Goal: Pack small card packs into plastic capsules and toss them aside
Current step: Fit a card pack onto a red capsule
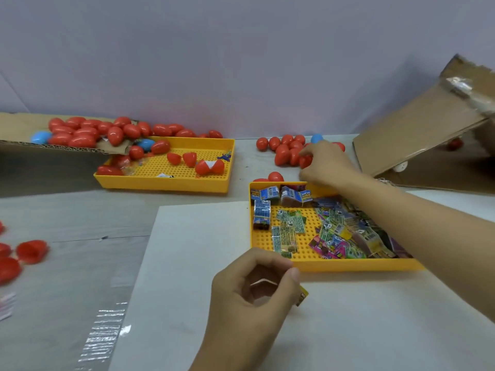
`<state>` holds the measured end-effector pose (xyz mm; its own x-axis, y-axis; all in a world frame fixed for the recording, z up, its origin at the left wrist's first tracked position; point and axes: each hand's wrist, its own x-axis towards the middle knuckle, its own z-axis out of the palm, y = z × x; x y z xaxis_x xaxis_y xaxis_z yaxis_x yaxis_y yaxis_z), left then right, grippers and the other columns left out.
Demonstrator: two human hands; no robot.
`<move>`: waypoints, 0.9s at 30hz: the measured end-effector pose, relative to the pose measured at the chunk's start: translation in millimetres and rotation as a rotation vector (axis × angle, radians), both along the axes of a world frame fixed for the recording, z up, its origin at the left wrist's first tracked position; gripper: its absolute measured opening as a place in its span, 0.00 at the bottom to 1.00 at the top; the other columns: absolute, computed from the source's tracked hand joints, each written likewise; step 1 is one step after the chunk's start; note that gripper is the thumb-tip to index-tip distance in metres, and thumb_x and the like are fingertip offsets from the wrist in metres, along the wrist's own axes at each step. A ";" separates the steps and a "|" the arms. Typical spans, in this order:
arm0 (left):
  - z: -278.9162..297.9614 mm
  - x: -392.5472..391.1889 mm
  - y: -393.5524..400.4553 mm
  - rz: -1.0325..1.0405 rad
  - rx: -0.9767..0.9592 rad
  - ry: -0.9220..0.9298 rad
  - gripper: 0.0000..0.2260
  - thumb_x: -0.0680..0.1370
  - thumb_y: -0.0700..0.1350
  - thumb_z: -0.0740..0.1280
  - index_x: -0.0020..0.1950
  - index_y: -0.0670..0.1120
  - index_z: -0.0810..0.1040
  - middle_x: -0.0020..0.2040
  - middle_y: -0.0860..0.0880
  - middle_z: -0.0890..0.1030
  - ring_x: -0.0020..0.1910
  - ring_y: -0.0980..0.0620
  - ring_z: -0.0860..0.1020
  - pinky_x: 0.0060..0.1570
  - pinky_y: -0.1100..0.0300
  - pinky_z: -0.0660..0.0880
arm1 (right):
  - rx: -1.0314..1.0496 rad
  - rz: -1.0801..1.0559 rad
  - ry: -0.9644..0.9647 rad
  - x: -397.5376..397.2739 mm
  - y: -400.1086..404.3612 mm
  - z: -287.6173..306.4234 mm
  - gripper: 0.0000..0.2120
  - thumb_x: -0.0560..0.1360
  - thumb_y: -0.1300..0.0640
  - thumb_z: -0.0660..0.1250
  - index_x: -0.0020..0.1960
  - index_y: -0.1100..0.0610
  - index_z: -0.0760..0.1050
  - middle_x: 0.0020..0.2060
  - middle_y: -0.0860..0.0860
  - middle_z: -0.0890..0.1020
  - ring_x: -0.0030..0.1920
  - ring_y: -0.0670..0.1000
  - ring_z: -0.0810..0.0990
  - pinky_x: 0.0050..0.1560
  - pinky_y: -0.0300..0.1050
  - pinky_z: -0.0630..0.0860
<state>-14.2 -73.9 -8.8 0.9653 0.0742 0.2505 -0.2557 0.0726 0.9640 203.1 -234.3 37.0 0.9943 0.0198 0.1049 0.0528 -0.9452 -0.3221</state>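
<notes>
My left hand [254,290] hovers over the white sheet and pinches a small yellow card pack [302,295] between thumb and fingers. My right hand [325,164] reaches past the near yellow tray [348,265] and its fingers curl round a red capsule [305,161] in the pile of red capsules [286,149] behind it. Several small card packs [289,228] lie loose in that tray.
A second yellow tray [166,183] at the back holds open red capsule halves. A cardboard box [16,129] full of red and blue capsules leans over it. More red capsules [29,251] lie at the left edge. A tilted cardboard box [417,129] stands at the right.
</notes>
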 end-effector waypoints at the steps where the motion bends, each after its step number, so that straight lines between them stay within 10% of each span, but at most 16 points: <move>1: -0.5 0.2 0.4 0.002 0.005 -0.003 0.05 0.68 0.50 0.74 0.41 0.50 0.83 0.33 0.43 0.83 0.32 0.47 0.84 0.36 0.57 0.81 | 0.009 -0.008 -0.010 4.8 -0.4 -2.3 0.16 0.70 0.64 0.69 0.57 0.54 0.80 0.54 0.53 0.80 0.54 0.56 0.78 0.53 0.50 0.78; 8: -0.5 0.2 -0.8 -0.004 0.000 -0.005 0.07 0.67 0.51 0.74 0.41 0.49 0.83 0.33 0.42 0.83 0.31 0.47 0.83 0.36 0.59 0.80 | 0.031 -0.094 -0.134 13.5 -18.0 -11.0 0.11 0.74 0.58 0.69 0.56 0.53 0.81 0.56 0.55 0.82 0.57 0.57 0.78 0.55 0.49 0.76; 12: 0.5 -0.6 1.9 -0.013 -0.024 -0.007 0.07 0.68 0.52 0.72 0.41 0.50 0.83 0.33 0.42 0.83 0.31 0.47 0.83 0.36 0.60 0.79 | 0.520 0.015 -0.235 -27.1 -11.6 7.8 0.08 0.75 0.51 0.71 0.53 0.51 0.83 0.44 0.44 0.84 0.41 0.40 0.78 0.48 0.37 0.73; 16: 3.3 -1.8 0.9 0.002 -0.058 -0.026 0.01 0.72 0.45 0.72 0.42 0.49 0.83 0.32 0.41 0.82 0.31 0.46 0.82 0.34 0.60 0.79 | 1.125 0.172 0.024 -108.1 -5.2 26.8 0.12 0.75 0.45 0.71 0.42 0.53 0.86 0.37 0.49 0.85 0.34 0.45 0.74 0.34 0.36 0.71; 21: 8.5 -4.3 -1.0 0.015 -0.114 -0.076 0.09 0.71 0.46 0.72 0.50 0.50 0.82 0.41 0.41 0.81 0.32 0.45 0.82 0.32 0.58 0.79 | 1.240 0.194 0.223 -188.4 12.0 13.5 0.26 0.68 0.38 0.72 0.44 0.63 0.84 0.36 0.68 0.77 0.31 0.51 0.69 0.27 0.37 0.66; 27: 11.8 -10.9 0.1 -0.017 -0.062 -0.077 0.13 0.72 0.50 0.72 0.56 0.54 0.83 0.50 0.46 0.83 0.39 0.42 0.84 0.36 0.59 0.81 | 1.335 0.030 0.341 -212.1 22.5 5.2 0.20 0.66 0.43 0.72 0.34 0.62 0.82 0.27 0.54 0.78 0.26 0.47 0.68 0.21 0.37 0.63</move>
